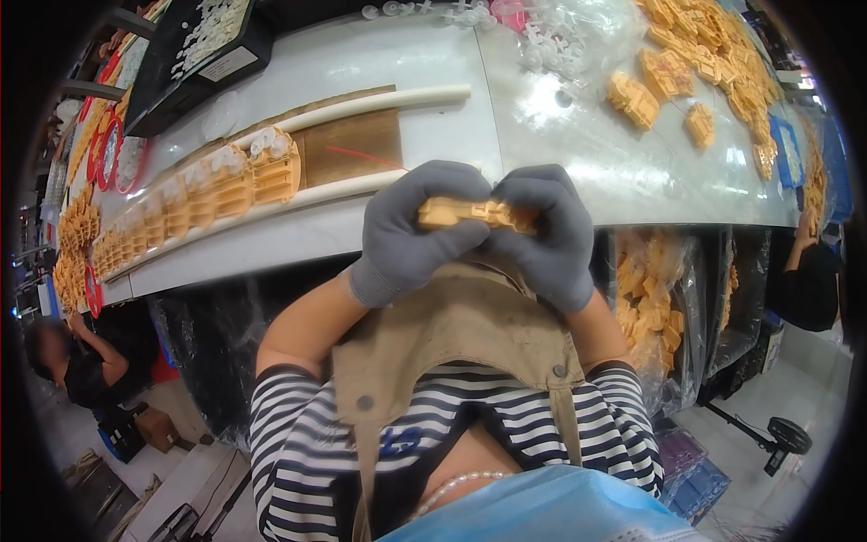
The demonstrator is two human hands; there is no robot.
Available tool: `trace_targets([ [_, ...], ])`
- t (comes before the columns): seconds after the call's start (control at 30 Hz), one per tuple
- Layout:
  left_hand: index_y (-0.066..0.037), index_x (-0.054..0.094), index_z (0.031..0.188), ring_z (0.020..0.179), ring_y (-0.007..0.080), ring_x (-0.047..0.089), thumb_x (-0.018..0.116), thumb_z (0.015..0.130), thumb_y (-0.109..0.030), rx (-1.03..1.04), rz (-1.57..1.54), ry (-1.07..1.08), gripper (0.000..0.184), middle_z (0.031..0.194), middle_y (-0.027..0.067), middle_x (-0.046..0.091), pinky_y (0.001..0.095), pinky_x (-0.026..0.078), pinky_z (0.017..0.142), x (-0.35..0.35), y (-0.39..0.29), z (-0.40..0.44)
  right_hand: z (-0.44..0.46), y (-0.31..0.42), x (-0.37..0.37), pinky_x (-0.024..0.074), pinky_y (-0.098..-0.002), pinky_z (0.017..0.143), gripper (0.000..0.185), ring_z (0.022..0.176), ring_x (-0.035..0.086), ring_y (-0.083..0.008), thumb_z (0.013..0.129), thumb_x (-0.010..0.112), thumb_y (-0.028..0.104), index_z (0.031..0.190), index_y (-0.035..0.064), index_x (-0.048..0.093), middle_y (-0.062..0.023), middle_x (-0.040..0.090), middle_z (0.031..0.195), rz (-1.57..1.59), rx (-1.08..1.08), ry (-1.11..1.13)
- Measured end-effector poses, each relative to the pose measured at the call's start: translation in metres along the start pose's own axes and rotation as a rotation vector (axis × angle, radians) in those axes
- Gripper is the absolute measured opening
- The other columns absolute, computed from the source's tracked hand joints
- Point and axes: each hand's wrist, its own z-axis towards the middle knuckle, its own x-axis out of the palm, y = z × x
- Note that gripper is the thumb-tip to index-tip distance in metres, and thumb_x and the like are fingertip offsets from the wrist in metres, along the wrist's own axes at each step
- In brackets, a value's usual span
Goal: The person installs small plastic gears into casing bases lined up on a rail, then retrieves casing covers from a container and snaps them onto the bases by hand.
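Observation:
Both hands wear grey gloves and are raised in front of the chest, near the table's front edge. Between them is an orange plastic part (477, 213), held level, its narrow side toward me. My left hand (411, 226) grips one end, thumb below and fingers over the top. Around the other end my right hand (549, 226) is closed, covering much of that end. Just left of the hands, a row of similar orange plastic parts (208, 194) lies along a white rail (334, 190), with clear pieces on several of them.
Loose orange parts (704, 54) are heaped at the table's back right. Clear plastic pieces (551, 36) lie at the back, and a black bin (203, 63) of white pieces stands back left. Bagged orange parts (646, 289) sit below the edge at right. Other people (86, 361) work at both sides.

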Motion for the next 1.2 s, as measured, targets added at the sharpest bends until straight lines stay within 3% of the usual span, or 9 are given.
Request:
trace_targets([
  [0.1, -0.003, 0.060, 0.109, 0.100, 0.0131, 0.058, 0.070, 0.083, -0.003, -0.096, -0.345, -0.096, 0.027, 0.111, 0.0073, 0.060, 0.0270, 0.049, 0.087, 0.001, -0.001, -0.001, 0.006, 0.005, -0.009, 0.0497, -0.0291, 0.075, 0.046, 0.086, 0.060, -0.0188, 0.064, 0.084, 0.008, 0.105, 0.0060, 0.063, -0.0078, 0.059, 0.100, 0.125, 0.010, 0.043],
  [0.5, -0.003, 0.059, 0.107, 0.097, 0.0123, 0.059, 0.073, 0.080, -0.004, -0.093, -0.273, -0.008, 0.031, 0.109, 0.0072, 0.061, 0.0275, 0.051, 0.084, 0.008, -0.002, -0.004, 0.002, 0.001, -0.006, 0.0495, -0.0275, 0.065, 0.039, 0.077, 0.060, -0.0171, 0.062, 0.086, 0.013, 0.094, 0.0103, 0.064, -0.0056, 0.061, 0.085, 0.077, -0.152, 0.007],
  [0.63, -0.003, 0.052, 0.114, 0.106, 0.0208, 0.057, 0.074, 0.080, -0.017, -0.138, -0.187, 0.052, 0.042, 0.116, 0.0150, 0.057, 0.0341, 0.049, 0.090, 0.008, -0.003, -0.001, -0.002, -0.008, -0.011, 0.0482, -0.0269, 0.067, 0.038, 0.079, 0.058, -0.0156, 0.065, 0.084, 0.012, 0.096, 0.0069, 0.062, -0.0074, 0.060, 0.090, 0.068, -0.181, -0.014],
  [0.73, -0.001, 0.040, 0.135, 0.118, 0.0221, 0.052, 0.074, 0.080, -0.014, -0.073, -0.256, 0.055, 0.066, 0.125, 0.0132, 0.054, 0.0344, 0.044, 0.100, 0.014, -0.005, 0.015, -0.009, -0.031, -0.009, 0.0457, -0.0255, 0.072, 0.039, 0.083, 0.054, -0.0136, 0.073, 0.077, 0.017, 0.102, 0.0027, 0.057, -0.0086, 0.057, 0.097, 0.314, -0.130, -0.201],
  [0.83, -0.005, 0.042, 0.138, 0.118, 0.0189, 0.052, 0.077, 0.080, -0.016, -0.296, -0.291, 0.074, 0.069, 0.126, 0.0098, 0.054, 0.0314, 0.044, 0.101, 0.018, -0.003, 0.015, -0.013, -0.036, -0.017, 0.0431, -0.0245, 0.077, 0.042, 0.085, 0.052, -0.0123, 0.078, 0.071, 0.023, 0.107, -0.0001, 0.052, -0.0090, 0.054, 0.102, 0.357, -0.071, -0.271],
  [0.87, -0.004, 0.039, 0.141, 0.116, 0.0182, 0.055, 0.077, 0.080, -0.021, -0.276, -0.133, 0.121, 0.074, 0.126, 0.0121, 0.056, 0.0312, 0.045, 0.098, 0.017, 0.009, 0.015, -0.014, -0.034, -0.019, 0.0436, -0.0246, 0.078, 0.045, 0.087, 0.053, -0.0123, 0.085, 0.065, 0.037, 0.108, 0.0005, 0.051, -0.0079, 0.056, 0.101, 0.293, -0.006, -0.281],
  [0.97, -0.002, 0.039, 0.140, 0.109, 0.0179, 0.059, 0.073, 0.083, -0.022, -0.254, 0.063, 0.052, 0.069, 0.120, 0.0142, 0.060, 0.0304, 0.047, 0.094, 0.033, 0.012, 0.025, -0.014, -0.025, -0.020, 0.0445, -0.0248, 0.079, 0.050, 0.089, 0.054, -0.0121, 0.092, 0.056, 0.047, 0.109, 0.0007, 0.052, -0.0075, 0.057, 0.102, 0.461, 0.349, -0.346],
  [1.0, 0.000, 0.038, 0.140, 0.111, 0.0173, 0.057, 0.071, 0.084, -0.017, -0.245, 0.092, 0.071, 0.067, 0.123, 0.0135, 0.057, 0.0302, 0.046, 0.096, 0.038, 0.011, 0.029, -0.016, -0.031, -0.019, 0.0451, -0.0251, 0.081, 0.053, 0.091, 0.055, -0.0117, 0.097, 0.045, 0.051, 0.110, 0.0009, 0.052, -0.0075, 0.059, 0.102, 0.448, 0.354, -0.362],
  [1.2, 0.004, 0.039, 0.138, 0.113, 0.0158, 0.054, 0.064, 0.090, -0.009, -0.296, -0.023, 0.116, 0.056, 0.125, 0.0121, 0.056, 0.0293, 0.044, 0.099, 0.057, 0.024, 0.052, -0.030, -0.045, -0.024, 0.0457, -0.0260, 0.077, 0.046, 0.089, 0.055, -0.0125, 0.101, 0.037, 0.042, 0.110, -0.0003, 0.052, -0.0073, 0.059, 0.098, 0.229, 0.273, -0.452],
])
